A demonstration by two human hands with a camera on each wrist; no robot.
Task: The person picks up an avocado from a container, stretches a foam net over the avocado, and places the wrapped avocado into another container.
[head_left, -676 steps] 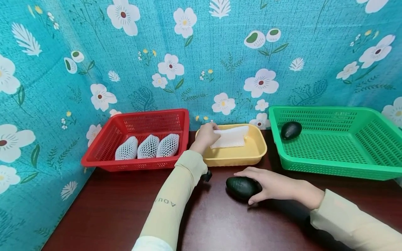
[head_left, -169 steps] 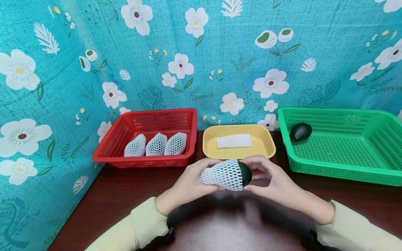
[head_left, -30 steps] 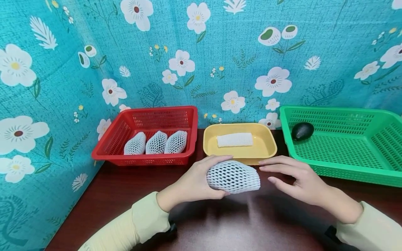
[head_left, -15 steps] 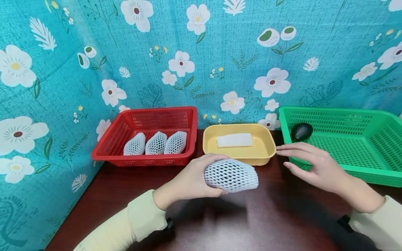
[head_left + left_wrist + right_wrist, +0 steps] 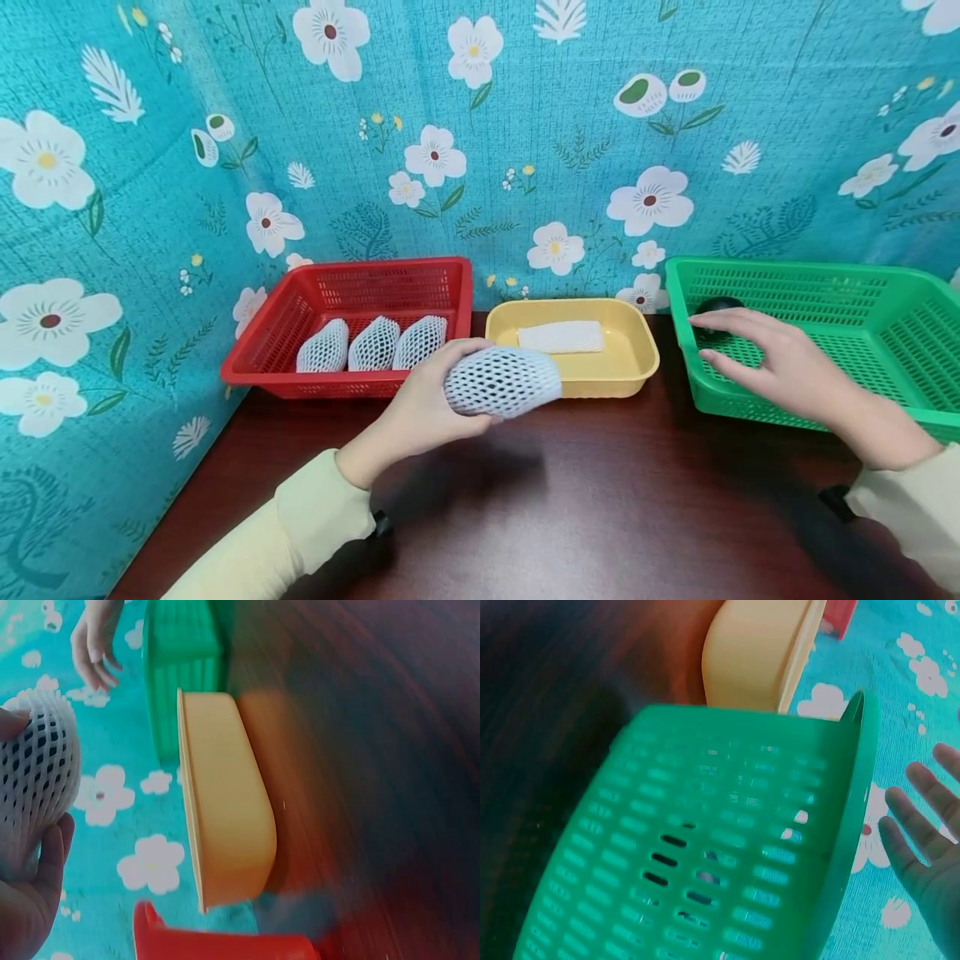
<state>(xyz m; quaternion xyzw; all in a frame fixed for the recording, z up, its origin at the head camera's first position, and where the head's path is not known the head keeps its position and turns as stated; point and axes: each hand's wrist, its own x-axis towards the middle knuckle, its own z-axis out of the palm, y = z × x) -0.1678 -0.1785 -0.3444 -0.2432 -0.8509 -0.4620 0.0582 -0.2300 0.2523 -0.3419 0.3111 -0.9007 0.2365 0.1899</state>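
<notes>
My left hand [image 5: 423,408] grips an avocado in a white foam net [image 5: 506,382], held above the table in front of the yellow tray [image 5: 600,388]. In the left wrist view the net [image 5: 45,761] sits between thumb and fingers. My right hand [image 5: 798,367] hovers over the near left corner of the green basket [image 5: 795,292], fingers spread and nothing in them. Beneath it a bare dark avocado [image 5: 720,303] lies in that basket, partly hidden by the fingers. In the right wrist view the fingers [image 5: 911,825] stand beyond the basket's rim.
At the back left a red basket [image 5: 337,380] holds three netted avocados [image 5: 422,342] in a row. One flat white foam net [image 5: 561,336] lies in the yellow tray. A flowered blue cloth [image 5: 525,125] hangs behind the dark wooden table [image 5: 600,500].
A bare avocado on the table earlier was later being netted; now it is fully covered. Over the last second my left hand carried it left, while my right hand moved right over the green basket.
</notes>
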